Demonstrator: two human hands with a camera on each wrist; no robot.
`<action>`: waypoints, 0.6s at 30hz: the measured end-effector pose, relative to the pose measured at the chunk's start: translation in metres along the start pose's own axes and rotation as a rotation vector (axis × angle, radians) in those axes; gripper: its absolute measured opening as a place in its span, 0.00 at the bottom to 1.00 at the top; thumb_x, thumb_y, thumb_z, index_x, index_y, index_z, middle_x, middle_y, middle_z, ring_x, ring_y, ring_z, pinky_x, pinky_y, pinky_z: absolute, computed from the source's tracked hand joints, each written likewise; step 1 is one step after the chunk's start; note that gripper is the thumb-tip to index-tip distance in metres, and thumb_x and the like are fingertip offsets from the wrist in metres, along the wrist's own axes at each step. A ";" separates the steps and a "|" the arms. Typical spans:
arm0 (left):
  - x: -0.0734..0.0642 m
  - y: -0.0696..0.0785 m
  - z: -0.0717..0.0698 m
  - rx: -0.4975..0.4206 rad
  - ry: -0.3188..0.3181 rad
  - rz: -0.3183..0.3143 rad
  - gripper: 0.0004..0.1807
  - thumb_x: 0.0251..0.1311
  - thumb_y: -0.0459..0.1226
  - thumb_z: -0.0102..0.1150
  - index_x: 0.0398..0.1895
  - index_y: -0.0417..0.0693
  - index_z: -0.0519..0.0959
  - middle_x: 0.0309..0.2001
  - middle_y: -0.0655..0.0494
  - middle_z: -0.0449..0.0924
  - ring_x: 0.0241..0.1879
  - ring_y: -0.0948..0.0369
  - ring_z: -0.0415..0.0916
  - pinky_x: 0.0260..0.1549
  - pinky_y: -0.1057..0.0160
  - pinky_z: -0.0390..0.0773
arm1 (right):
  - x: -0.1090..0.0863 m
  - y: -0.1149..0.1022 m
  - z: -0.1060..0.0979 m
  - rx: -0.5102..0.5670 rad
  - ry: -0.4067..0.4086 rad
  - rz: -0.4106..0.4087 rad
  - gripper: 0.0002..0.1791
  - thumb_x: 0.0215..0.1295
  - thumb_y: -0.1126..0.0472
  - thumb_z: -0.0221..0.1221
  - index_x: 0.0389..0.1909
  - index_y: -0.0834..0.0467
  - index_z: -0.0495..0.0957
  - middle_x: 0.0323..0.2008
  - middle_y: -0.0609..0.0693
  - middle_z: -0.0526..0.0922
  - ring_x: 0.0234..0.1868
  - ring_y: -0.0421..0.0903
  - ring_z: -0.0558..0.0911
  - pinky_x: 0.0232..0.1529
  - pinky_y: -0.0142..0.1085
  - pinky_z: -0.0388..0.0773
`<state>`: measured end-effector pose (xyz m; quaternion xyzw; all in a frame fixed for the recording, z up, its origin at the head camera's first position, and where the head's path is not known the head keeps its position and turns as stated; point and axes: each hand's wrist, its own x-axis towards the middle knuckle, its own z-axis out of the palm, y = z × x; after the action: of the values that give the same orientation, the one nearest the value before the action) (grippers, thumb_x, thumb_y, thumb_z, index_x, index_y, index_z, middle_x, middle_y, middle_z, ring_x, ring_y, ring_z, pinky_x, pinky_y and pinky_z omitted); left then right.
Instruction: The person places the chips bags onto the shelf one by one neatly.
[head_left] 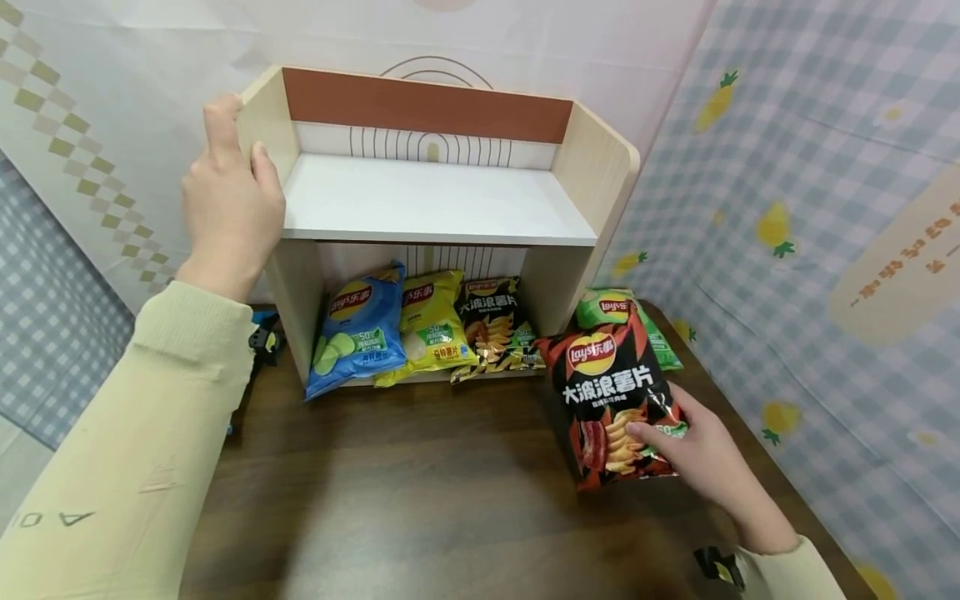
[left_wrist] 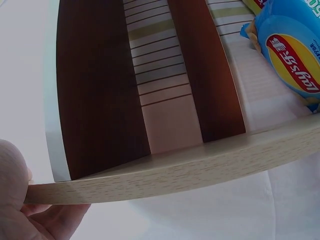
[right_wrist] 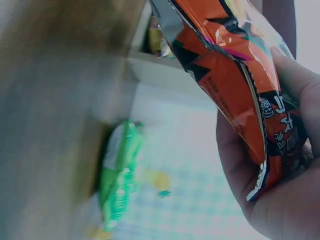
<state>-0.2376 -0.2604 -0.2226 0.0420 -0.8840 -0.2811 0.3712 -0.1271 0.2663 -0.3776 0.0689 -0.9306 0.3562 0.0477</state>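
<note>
My right hand (head_left: 708,454) pinches a black and red bag of Lay's potato chips (head_left: 600,400) by its lower right corner, thumb across the front. In the right wrist view the bag's orange-red back (right_wrist: 225,95) faces the camera, with fingers behind it. At the upper left, my left hand (head_left: 232,192) grips the side panel of a small wooden shelf (head_left: 442,237). The left wrist view shows thumb and fingers on either side of that panel's edge (left_wrist: 165,175). Behind the held bag, a green chip bag (head_left: 671,350) lies partly hidden.
In the lower compartment lean a blue chip bag (head_left: 360,333), a yellow one (head_left: 431,325) and a black one (head_left: 491,321). The white upper board (head_left: 435,192) is above them. A dark wooden table (head_left: 420,500) carries the shelf, with a checked cloth (head_left: 810,275) at the right.
</note>
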 end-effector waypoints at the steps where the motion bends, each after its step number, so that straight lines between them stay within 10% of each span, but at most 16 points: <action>1: 0.000 0.000 0.000 0.000 0.001 0.001 0.24 0.72 0.48 0.28 0.69 0.60 0.48 0.57 0.31 0.72 0.47 0.30 0.74 0.41 0.35 0.71 | 0.000 -0.004 -0.002 -0.010 0.030 -0.017 0.35 0.58 0.43 0.66 0.65 0.47 0.68 0.46 0.51 0.82 0.36 0.44 0.82 0.30 0.37 0.78; 18: 0.000 0.001 -0.001 0.000 -0.003 0.003 0.24 0.72 0.48 0.28 0.69 0.59 0.48 0.57 0.30 0.71 0.48 0.30 0.73 0.42 0.34 0.71 | 0.017 -0.062 -0.018 0.013 0.360 -0.214 0.35 0.56 0.59 0.70 0.65 0.43 0.69 0.52 0.43 0.77 0.47 0.34 0.75 0.41 0.25 0.68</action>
<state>-0.2368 -0.2599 -0.2217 0.0404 -0.8846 -0.2807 0.3703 -0.1334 0.2314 -0.3214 0.1029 -0.8922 0.3619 0.2501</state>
